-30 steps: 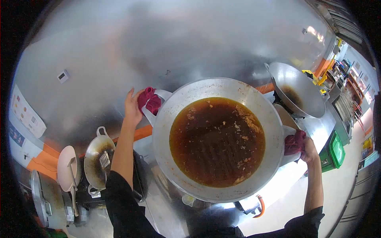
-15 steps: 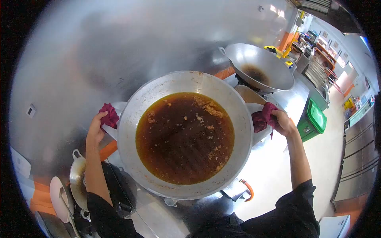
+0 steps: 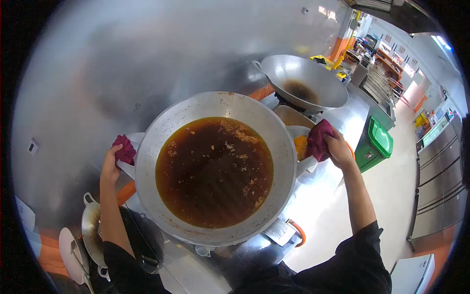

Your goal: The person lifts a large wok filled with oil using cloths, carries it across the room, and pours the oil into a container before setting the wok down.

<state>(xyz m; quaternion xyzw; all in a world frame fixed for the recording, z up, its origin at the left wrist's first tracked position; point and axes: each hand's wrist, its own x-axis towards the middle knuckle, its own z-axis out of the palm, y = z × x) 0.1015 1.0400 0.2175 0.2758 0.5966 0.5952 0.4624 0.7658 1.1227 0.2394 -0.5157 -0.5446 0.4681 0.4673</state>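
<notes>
The left hand (image 3: 111,160) and right hand (image 3: 338,148) each maintain a closed grip on a red cloth at the wok's (image 3: 214,169) handles. Dark oil (image 3: 210,176) with crumbs fills its base.

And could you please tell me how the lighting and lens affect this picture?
Head view: the lens curves the cabinets and leaves black corners; glare whitens the counter beside the pan. Same head view: the wall shows hazy reflections, and the far shelves look indistinct.
</notes>
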